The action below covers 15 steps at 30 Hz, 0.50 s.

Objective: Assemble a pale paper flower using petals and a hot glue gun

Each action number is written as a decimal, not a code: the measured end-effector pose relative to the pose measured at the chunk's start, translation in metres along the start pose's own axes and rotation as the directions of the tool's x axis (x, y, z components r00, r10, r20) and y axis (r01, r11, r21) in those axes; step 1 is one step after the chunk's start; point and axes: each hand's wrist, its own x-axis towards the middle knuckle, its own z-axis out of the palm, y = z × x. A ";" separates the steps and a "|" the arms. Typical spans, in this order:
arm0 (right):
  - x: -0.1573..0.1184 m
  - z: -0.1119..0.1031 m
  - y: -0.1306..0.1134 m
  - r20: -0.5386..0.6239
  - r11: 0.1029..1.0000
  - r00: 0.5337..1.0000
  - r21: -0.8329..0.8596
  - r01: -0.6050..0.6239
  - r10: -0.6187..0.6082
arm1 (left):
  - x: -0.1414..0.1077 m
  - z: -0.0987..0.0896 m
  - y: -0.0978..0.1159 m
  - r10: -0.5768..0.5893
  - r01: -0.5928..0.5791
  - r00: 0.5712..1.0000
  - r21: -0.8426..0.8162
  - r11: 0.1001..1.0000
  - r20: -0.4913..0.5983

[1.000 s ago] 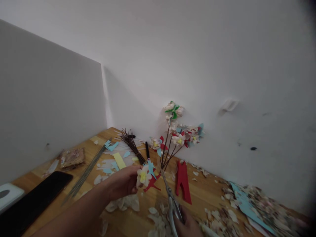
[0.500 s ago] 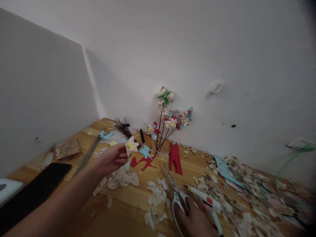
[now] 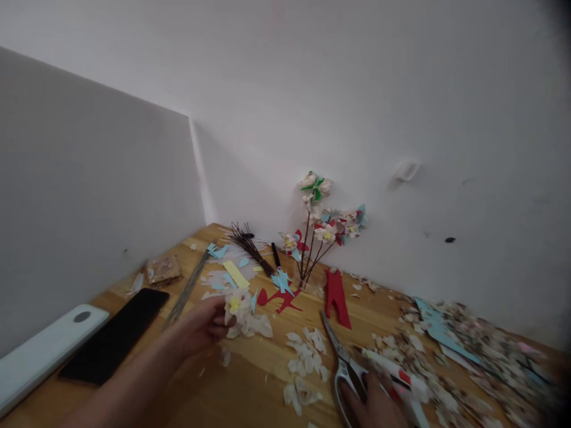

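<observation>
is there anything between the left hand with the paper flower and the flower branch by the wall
Yes. The left hand holds the white paper flower with a yellow centre low over the wooden table. Red paper cutouts and a blue one lie before the flowered twig branch.

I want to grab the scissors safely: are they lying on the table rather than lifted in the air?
Yes, the scissors lie flat on the wooden table, with the right hand resting at their handles.

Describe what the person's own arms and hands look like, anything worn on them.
Both are bare. The left hand and its forearm, coming in from the lower left, show no sleeve, glove, watch or bracelet in the part in view. The right hand is cut off by the bottom edge and blurred; no glove shows, and rings cannot be made out on either hand.
</observation>
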 end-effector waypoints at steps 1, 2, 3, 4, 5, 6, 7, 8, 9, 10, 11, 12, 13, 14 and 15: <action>0.000 0.001 0.000 -0.018 1.000 1.000 0.010 0.013 -0.013 | -0.002 0.000 -0.003 -0.016 0.016 1.000 0.006 1.000 0.008; 0.000 0.002 0.001 -0.041 1.000 0.999 0.014 0.027 -0.027 | -0.004 0.000 -0.007 -0.029 0.028 0.999 0.012 1.000 0.017; 0.000 0.003 0.001 -0.064 0.999 0.997 0.011 0.041 -0.040 | -0.006 0.000 -0.010 -0.039 0.039 0.999 0.020 0.999 0.026; 0.000 0.004 0.000 -0.082 0.999 0.995 -0.001 0.050 -0.049 | -0.009 -0.001 -0.013 -0.047 0.046 0.998 0.029 0.999 0.035; 0.000 0.005 0.000 -0.091 0.998 0.994 -0.023 0.056 -0.058 | -0.012 -0.001 -0.016 -0.052 0.050 0.998 0.040 0.998 0.044; -0.001 0.005 -0.001 -0.092 0.997 0.994 -0.059 0.055 -0.060 | -0.015 -0.002 -0.019 -0.055 0.053 0.997 0.053 0.997 0.053; -0.002 0.004 -0.002 -0.082 0.993 0.995 -0.107 0.055 -0.064 | -0.018 -0.002 -0.021 -0.059 0.055 0.996 0.068 0.996 0.062; -0.003 0.003 -0.003 -0.064 0.985 0.995 -0.163 0.061 -0.072 | -0.022 -0.002 -0.024 -0.062 0.056 0.996 0.085 0.995 0.071; -0.004 0.002 -0.004 -0.052 0.971 0.995 -0.227 0.069 -0.083 | -0.026 -0.002 -0.027 -0.066 0.057 0.995 0.104 0.993 0.078; -0.006 0.000 -0.006 -0.046 0.953 0.994 -0.290 0.086 -0.104 | -0.030 -0.002 -0.029 -0.067 0.057 0.994 0.124 0.991 0.085; -0.007 -0.002 -0.007 -0.043 0.933 0.990 -0.344 0.110 -0.133 | -0.034 -0.002 -0.031 -0.068 0.054 0.994 0.144 0.988 0.090; -0.009 -0.005 -0.008 -0.045 0.915 0.986 -0.381 0.131 -0.160 | -0.037 -0.002 -0.033 -0.065 0.049 0.993 0.163 0.985 0.094; -0.011 -0.007 -0.010 -0.057 0.904 0.981 -0.401 0.148 -0.186 | -0.040 -0.002 -0.036 -0.060 0.042 0.993 0.180 0.983 0.097; -0.012 -0.010 -0.012 -0.077 0.903 0.975 -0.399 0.162 -0.209 | -0.043 -0.003 -0.038 -0.054 0.034 0.994 0.195 0.980 0.098; -0.014 -0.012 -0.015 -0.105 0.913 0.967 -0.365 0.180 -0.232 | -0.045 -0.004 -0.040 -0.048 0.027 0.994 0.209 0.978 0.097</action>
